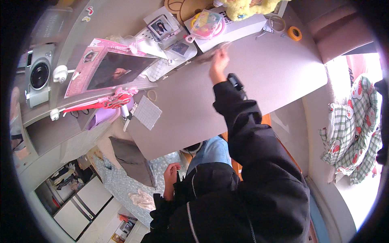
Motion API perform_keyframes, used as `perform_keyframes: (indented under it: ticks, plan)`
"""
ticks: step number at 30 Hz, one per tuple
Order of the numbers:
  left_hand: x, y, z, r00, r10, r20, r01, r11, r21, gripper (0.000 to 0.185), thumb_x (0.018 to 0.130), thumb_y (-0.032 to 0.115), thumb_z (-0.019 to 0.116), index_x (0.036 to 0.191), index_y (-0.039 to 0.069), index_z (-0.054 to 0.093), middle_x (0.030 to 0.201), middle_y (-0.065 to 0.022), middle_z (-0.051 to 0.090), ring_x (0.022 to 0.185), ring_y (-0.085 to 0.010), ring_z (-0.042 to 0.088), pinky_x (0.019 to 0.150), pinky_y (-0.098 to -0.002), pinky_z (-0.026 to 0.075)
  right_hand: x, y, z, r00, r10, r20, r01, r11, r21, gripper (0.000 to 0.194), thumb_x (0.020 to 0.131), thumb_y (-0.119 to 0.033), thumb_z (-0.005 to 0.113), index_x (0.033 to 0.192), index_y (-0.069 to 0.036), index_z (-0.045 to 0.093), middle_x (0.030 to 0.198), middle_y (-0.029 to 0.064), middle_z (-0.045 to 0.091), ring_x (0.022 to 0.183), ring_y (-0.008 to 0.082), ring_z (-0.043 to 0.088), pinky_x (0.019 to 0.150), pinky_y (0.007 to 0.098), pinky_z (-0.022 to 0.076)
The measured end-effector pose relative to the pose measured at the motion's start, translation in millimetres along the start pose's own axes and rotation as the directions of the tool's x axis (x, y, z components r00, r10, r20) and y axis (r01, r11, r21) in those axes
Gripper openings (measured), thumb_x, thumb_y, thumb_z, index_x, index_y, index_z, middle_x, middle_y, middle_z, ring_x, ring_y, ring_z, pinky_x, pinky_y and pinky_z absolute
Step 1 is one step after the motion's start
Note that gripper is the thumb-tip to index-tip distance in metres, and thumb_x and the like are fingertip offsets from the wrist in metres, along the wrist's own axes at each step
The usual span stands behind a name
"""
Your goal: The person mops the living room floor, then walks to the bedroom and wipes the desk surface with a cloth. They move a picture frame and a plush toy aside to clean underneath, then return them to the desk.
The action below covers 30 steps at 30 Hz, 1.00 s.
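Observation:
My right hand (219,62) is stretched over the grey desk (188,100), close to the front of a white box (234,33). It grips a thin, dark, partly see-through item (208,56), too blurred to name. My left hand (172,176) hangs low beside my jeans, over the near side, away from the desk top. Its fingers look curled, and nothing shows in them, though the palm is hidden. On the white box lie a clear and pink plastic case (206,25) and a yellow plush toy (247,9).
An orange tape roll (294,33) lies at the desk's far right. To the left stand a pink-framed screen (118,71), a gridded pad (148,112) and a red and pink wand-like object (103,101). Beyond are a bed with a grey cushion (130,158) and a checked cloth (352,130).

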<state>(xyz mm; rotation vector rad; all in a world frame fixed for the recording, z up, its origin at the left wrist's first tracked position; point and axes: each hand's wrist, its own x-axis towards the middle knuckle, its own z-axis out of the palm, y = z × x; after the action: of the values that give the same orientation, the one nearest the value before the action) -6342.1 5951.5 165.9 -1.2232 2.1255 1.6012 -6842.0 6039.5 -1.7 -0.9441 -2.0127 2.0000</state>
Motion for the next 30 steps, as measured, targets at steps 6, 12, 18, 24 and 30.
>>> perform_keyframes:
  ticks: [6, 12, 18, 24, 30]
  plan:
    - [-6, -16, -5, 0.997, -0.08, -0.003, 0.08, 0.997, 0.008, 0.021, 0.093, 0.012, 0.045, 0.102, 0.003, 0.062, 0.091, -0.0066, 0.066, 0.083, -0.013, 0.063, 0.071, -0.0235, 0.046, 83, 0, -19, 0.981, -0.187, -0.044, 0.191, 0.973, 0.128, 0.013, 0.086, -0.009, 0.049, 0.078, 0.0, 0.055, 0.068, 0.0083, 0.055, 0.061, 0.0194, 0.047, 0.059, 0.0357, 0.0412]
    - [11, -9, -9, 0.997, -0.046, 0.068, 0.042, 0.998, 0.052, 0.019, 0.093, 0.011, 0.046, 0.102, 0.003, 0.061, 0.09, -0.006, 0.066, 0.083, -0.013, 0.063, 0.071, -0.0232, 0.046, -38, 44, 7, 0.978, 0.009, 0.208, -0.002, 0.999, -0.032, 0.032, 0.087, -0.009, 0.053, 0.118, -0.005, 0.06, 0.097, 0.0044, 0.064, 0.086, 0.0139, 0.057, 0.078, 0.0298, 0.0455]
    - [14, -18, -9, 0.998, -0.029, 0.052, 0.029, 1.0, -0.008, 0.02, 0.094, 0.01, 0.045, 0.103, 0.003, 0.061, 0.09, -0.0059, 0.066, 0.082, -0.0124, 0.063, 0.069, -0.0226, 0.046, 101, -21, -26, 0.995, -0.081, 0.058, 0.051, 0.916, 0.397, 0.01, 0.087, -0.006, 0.05, 0.079, -0.005, 0.055, 0.071, 0.0004, 0.051, 0.065, 0.0102, 0.048, 0.058, 0.0288, 0.04]
    - [16, -21, -9, 0.982, -0.165, 0.087, 0.159, 0.985, 0.07, 0.021, 0.095, 0.014, 0.044, 0.103, 0.004, 0.061, 0.091, -0.0041, 0.066, 0.081, -0.0114, 0.062, 0.068, -0.0246, 0.047, 18, -17, -16, 0.986, -0.054, 0.157, 0.024, 0.982, 0.189, 0.017, 0.088, -0.01, 0.052, 0.101, -0.002, 0.059, 0.09, 0.0081, 0.059, 0.081, 0.0158, 0.055, 0.071, 0.0302, 0.043]
    - [47, -13, 5, 0.982, 0.01, 0.191, -0.01, 1.0, 0.001, 0.02, 0.096, 0.012, 0.046, 0.104, 0.0, 0.059, 0.092, -0.0087, 0.065, 0.082, -0.014, 0.063, 0.077, -0.0265, 0.05, -18, -44, -7, 0.994, -0.001, 0.109, -0.024, 0.975, 0.223, 0.031, 0.085, -0.009, 0.05, 0.114, 0.002, 0.059, 0.097, 0.0128, 0.062, 0.088, 0.017, 0.057, 0.078, 0.0304, 0.0442]
